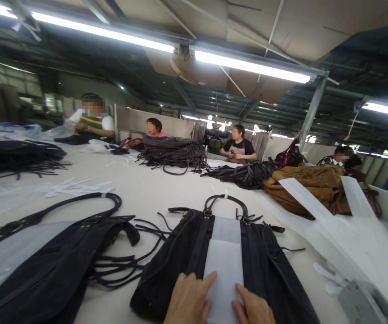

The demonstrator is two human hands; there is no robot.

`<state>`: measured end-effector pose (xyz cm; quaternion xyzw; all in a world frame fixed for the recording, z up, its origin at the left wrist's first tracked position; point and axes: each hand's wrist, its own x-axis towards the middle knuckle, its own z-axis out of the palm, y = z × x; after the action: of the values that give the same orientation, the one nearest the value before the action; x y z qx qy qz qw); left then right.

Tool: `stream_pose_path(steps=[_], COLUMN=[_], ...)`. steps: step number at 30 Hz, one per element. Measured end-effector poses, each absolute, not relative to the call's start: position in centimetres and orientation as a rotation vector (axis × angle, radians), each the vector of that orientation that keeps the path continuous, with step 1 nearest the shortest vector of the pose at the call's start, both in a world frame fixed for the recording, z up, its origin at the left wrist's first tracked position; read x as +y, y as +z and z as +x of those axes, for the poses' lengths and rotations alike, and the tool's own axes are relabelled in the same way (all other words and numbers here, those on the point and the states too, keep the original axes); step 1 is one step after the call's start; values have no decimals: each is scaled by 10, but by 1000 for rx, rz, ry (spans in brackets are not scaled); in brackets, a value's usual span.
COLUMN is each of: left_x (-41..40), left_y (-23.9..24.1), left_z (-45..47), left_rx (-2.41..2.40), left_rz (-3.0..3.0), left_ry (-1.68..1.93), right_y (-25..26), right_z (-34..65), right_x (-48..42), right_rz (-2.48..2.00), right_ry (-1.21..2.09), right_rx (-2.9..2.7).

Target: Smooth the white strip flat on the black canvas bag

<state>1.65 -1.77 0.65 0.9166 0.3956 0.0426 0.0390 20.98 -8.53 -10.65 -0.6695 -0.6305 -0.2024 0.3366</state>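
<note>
1. Nearest the camera, both hands rest flat and open on a white paper strip (pixel 226 265) that runs down the middle of a black suede bag (pixel 183 265): the left hand (pixel 189 299) on the strip's left edge, the right hand (pixel 252 308) on its lower right, neither clamped on anything.
2. The step in hand looks like smoothing the paper onto the bag's front; any next move calls for keeping it straight between the two strap bands.
3. The bag lies flat on the tabletop (pixel 153 189), handles (pixel 225 200) pointing away.
4. To the left lies a second black bag (pixel 62 256) with loose fringe, partly under paper.
5. To the right, white paper pieces (pixel 342 234) overlap a brown bag pile (pixel 315 186).
6. Farther off, heaps of dark straps (pixel 175 155), seated workers (pixel 237 146), and tube lights (pixel 251 65) under a factory roof.
</note>
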Motion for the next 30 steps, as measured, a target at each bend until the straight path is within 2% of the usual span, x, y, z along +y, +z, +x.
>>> stream_pose_path(steps=[4, 9, 14, 19, 30], left_x=[-14, -17, -14, -4, 7], left_y=[34, 50, 49, 43, 24], left_z=[25, 46, 47, 38, 45], left_rx=[1151, 835, 879, 711, 664], left_rz=[2841, 2971, 2986, 2923, 2880], left_ry=[109, 3, 128, -24, -18], right_y=[-104, -95, -91, -95, -73], right_z=[211, 217, 208, 207, 199], right_x=[-84, -83, -87, -88, -86], right_rz=[-1784, -1652, -1741, -1735, -1766], right_ry=[-617, -719, -708, -744, -765], right_rx=[-1621, -1685, -1593, -1574, -1472])
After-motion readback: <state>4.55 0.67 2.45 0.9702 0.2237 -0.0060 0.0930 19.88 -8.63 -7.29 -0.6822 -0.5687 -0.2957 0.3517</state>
